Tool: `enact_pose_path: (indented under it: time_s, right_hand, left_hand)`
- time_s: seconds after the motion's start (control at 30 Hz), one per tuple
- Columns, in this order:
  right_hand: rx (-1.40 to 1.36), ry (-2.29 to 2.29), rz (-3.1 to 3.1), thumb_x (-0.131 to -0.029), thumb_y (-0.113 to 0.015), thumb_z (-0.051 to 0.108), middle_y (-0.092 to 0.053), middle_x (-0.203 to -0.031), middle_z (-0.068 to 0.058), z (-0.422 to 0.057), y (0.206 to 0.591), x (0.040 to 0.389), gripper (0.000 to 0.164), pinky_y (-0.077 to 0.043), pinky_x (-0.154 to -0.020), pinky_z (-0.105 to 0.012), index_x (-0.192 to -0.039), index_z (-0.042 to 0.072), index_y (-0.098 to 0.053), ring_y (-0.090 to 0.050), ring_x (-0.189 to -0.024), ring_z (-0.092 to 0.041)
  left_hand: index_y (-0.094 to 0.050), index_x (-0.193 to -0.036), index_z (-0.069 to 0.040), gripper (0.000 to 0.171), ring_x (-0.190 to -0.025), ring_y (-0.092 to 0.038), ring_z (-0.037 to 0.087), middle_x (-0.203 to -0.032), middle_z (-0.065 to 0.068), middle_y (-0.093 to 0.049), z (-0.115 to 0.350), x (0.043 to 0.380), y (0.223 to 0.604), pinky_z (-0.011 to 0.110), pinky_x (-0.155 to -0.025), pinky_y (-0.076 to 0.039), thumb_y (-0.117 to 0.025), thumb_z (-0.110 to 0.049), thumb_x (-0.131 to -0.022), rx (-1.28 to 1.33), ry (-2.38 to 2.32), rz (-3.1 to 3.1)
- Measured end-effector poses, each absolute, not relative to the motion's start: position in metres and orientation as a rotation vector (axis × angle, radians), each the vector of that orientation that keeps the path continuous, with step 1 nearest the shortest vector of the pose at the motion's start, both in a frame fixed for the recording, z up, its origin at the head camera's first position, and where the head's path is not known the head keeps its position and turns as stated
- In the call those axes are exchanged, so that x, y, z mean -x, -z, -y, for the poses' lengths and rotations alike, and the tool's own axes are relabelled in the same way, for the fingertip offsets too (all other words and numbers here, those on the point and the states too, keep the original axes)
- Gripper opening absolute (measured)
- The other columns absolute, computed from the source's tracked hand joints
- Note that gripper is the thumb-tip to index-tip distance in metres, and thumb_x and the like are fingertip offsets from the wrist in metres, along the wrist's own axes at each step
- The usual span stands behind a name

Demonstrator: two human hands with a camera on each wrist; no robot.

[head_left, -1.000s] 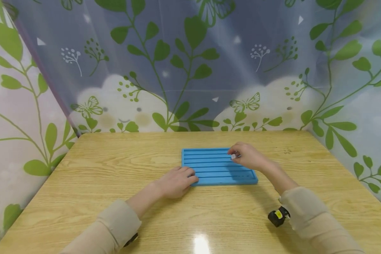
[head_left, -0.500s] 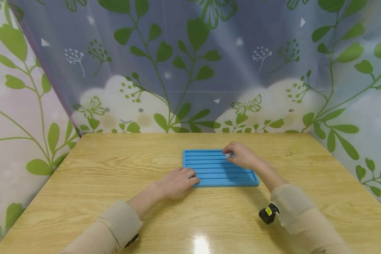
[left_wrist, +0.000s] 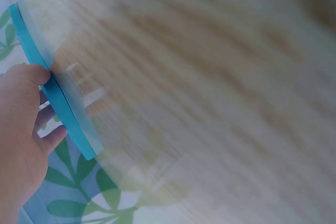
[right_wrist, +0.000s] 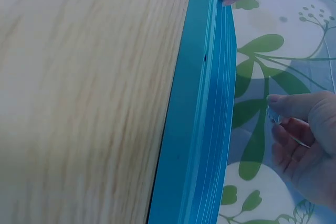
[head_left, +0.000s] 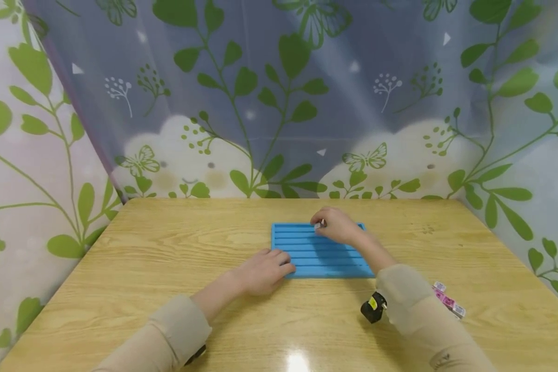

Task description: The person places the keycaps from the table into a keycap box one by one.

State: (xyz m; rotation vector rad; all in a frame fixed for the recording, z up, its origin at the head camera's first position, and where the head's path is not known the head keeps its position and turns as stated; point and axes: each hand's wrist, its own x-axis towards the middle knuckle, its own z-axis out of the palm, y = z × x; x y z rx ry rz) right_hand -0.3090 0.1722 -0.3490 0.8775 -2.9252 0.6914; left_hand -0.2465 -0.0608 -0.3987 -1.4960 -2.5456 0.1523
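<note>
A blue tray with long parallel ridges lies on the wooden table. My left hand grips its near left corner, and in the left wrist view the thumb and fingers are at the tray's edge. Over the far part of the tray, my right hand pinches a small whitish block between thumb and fingertips. That block is partly covered by the fingers in the right wrist view, so its full shape cannot be made out. It appears to be above the grooves, apart from the tray.
A short row of small pink and white blocks lies on the table beside the right sleeve, partly hidden by it. A black wrist camera hangs under the right cuff. A leaf-patterned curtain stands behind the table.
My right hand has moved left along the tray's far side with the whitish block. The pink and white blocks have come into sight beside the right sleeve. My left hand stays on the corner.
</note>
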Motion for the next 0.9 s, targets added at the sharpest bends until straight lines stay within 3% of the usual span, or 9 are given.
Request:
enact_pose_path:
  time_s: [0.27,0.67,0.9]
  right_hand:
    - [-0.846,-0.708,2.952,-0.087,-0.062,0.006,-0.058,-0.097,-0.010,-0.158,0.354,0.317,0.021,-0.048,-0.071,-0.034,-0.107,0.000,-0.065,-0.056,-0.086,-0.023]
    - [-1.012,-0.597,2.935,-0.087,-0.062,0.003,-0.061,-0.098,-0.010,-0.136,0.361,0.326,0.021,-0.048,-0.074,-0.033,-0.107,-0.001,-0.065,-0.058,-0.089,-0.023]
    - [-0.943,-0.559,2.993,-0.088,-0.061,0.006,-0.060,-0.102,-0.011,-0.122,0.359,0.332,0.022,-0.048,-0.077,-0.034,-0.109,-0.001,-0.063,-0.057,-0.093,-0.024]
  left_hand:
    - [-0.058,-0.118,-0.017,0.025,-0.108,-0.050,0.018,-0.111,0.001,-0.054,0.062,0.246,0.398,0.033,-0.089,-0.044,-0.055,-0.019,-0.093,1.500,-0.170,2.532]
    - [-0.058,-0.117,-0.016,0.024,-0.105,-0.051,0.019,-0.109,0.002,-0.054,0.061,0.244,0.398,0.033,-0.089,-0.044,-0.052,-0.018,-0.094,1.503,-0.193,2.522]
    - [-0.058,-0.118,-0.016,0.024,-0.104,-0.051,0.018,-0.109,0.002,-0.054,0.061,0.245,0.398,0.031,-0.088,-0.043,-0.052,-0.017,-0.095,1.500,-0.194,2.516]
